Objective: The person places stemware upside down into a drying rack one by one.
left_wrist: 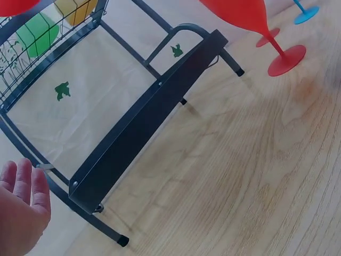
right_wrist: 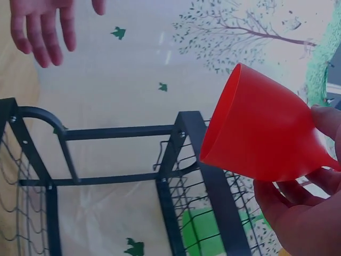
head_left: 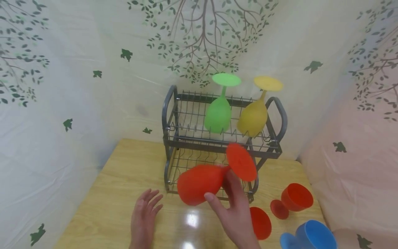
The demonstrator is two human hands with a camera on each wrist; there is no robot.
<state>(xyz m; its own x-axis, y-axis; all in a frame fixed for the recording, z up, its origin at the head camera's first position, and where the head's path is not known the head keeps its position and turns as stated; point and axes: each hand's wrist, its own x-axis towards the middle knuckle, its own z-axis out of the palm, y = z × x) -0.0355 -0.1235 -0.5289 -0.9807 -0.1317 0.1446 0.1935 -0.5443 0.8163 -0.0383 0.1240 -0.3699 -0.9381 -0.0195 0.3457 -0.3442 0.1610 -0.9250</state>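
Note:
My right hand [head_left: 234,211] grips a red wine goblet [head_left: 200,183] where its bowl meets the stem. The goblet is tilted on its side, its mouth to the left and its round foot up to the right. In the right wrist view the red bowl [right_wrist: 261,128] shows in front of the rack, thumb and fingers around its narrow end. My left hand [head_left: 145,216] is raised to the left of the goblet, its fingers loosely extended and holding nothing. A green goblet [head_left: 218,114] and a yellow goblet [head_left: 254,117] stand upside down on the upper tier of the dark dish rack [head_left: 224,147].
The rack's lower wire tier [head_left: 186,160] lies behind the held goblet. At the right of the wooden table [head_left: 109,204] are a red goblet [head_left: 296,197], another red goblet [head_left: 260,223] partly behind my right wrist, and a blue goblet [head_left: 317,237]. Leaf-patterned curtains [head_left: 102,100] surround the table.

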